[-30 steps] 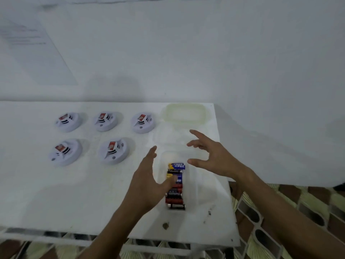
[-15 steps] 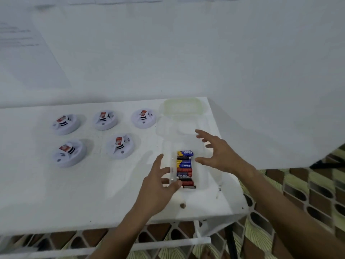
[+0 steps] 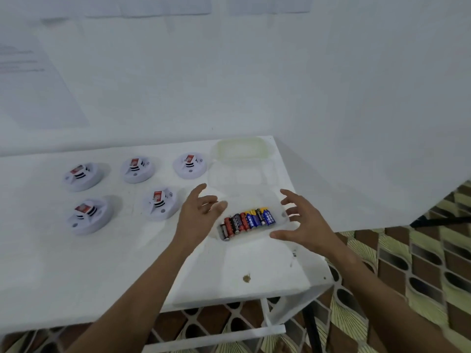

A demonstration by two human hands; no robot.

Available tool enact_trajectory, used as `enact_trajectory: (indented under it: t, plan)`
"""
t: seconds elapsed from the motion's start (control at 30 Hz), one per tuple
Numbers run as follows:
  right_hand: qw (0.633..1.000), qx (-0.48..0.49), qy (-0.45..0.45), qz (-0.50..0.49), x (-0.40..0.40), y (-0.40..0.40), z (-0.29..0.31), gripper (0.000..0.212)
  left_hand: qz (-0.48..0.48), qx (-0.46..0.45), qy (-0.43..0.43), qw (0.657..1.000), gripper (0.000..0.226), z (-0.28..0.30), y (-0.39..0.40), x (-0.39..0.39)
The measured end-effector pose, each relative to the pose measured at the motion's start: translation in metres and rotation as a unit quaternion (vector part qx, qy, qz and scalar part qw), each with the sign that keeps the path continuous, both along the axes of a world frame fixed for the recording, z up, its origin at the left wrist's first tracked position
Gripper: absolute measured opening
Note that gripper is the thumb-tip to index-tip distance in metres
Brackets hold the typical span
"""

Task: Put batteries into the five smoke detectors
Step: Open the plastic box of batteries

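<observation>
Several white round smoke detectors with red labels lie on the white table (image 3: 76, 271): three in a back row, the left one (image 3: 81, 175), the middle one (image 3: 137, 168) and the right one (image 3: 190, 164), and two in front, one at the left (image 3: 88, 215) and one at the right (image 3: 161, 203). A row of red, black and blue batteries (image 3: 246, 222) lies in a clear plastic box (image 3: 257, 197). My left hand (image 3: 197, 215) hovers at the box's left side and my right hand (image 3: 303, 222) at its right side, fingers spread and holding nothing.
The box's pale lid (image 3: 242, 148) lies at the table's back right corner by the white wall. The table's right edge and front corner are close to my right arm. A patterned floor shows below. A brown spot (image 3: 246, 278) marks the tabletop.
The view has shifted and the battery row now lies crosswise instead of pointing away from me. Both hands stay spread on either side of the box.
</observation>
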State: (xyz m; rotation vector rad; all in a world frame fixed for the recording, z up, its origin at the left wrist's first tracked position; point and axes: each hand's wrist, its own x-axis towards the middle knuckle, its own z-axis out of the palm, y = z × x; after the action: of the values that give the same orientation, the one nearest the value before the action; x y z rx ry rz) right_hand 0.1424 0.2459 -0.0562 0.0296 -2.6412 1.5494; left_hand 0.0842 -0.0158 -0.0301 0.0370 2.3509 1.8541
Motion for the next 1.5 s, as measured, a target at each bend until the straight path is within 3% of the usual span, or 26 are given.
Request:
enact_trajectory:
  t: [0.1, 0.2, 0.43, 0.57, 1.03, 1.2, 1.5]
  plan:
    - [1.0, -0.03, -0.004, -0.004, -0.001, -0.001, -0.003, 0.096, -0.074, 0.023, -0.019, 0.997, 0.116, -0.01, -0.008, 0.016]
    - [0.999, -0.051, -0.011, 0.011, -0.004, 0.001, -0.005, 0.099, -0.136, -0.01, -0.015, 0.991, 0.135, -0.026, -0.016, 0.03]
    - [0.996, -0.057, -0.04, 0.048, -0.02, 0.009, -0.006, 0.111, -0.15, -0.02, -0.019, 0.988, 0.127, -0.03, -0.019, 0.01]
    - [0.998, -0.041, -0.039, 0.039, -0.025, 0.01, -0.007, 0.119, -0.179, -0.088, 0.0, 0.98, 0.124, -0.019, -0.018, -0.013]
    - [0.983, -0.078, -0.123, 0.108, -0.049, 0.03, -0.003, 0.133, -0.202, -0.203, 0.009, 0.958, 0.145, -0.008, -0.011, -0.037]
    - [0.978, -0.087, -0.142, 0.122, -0.056, 0.036, -0.002, 0.133, -0.245, -0.202, 0.014, 0.948, 0.147, -0.005, -0.008, -0.044]
    - [0.977, -0.102, -0.136, 0.132, -0.069, 0.041, -0.003, 0.133, -0.235, -0.19, -0.002, 0.953, 0.142, -0.007, -0.004, -0.055]
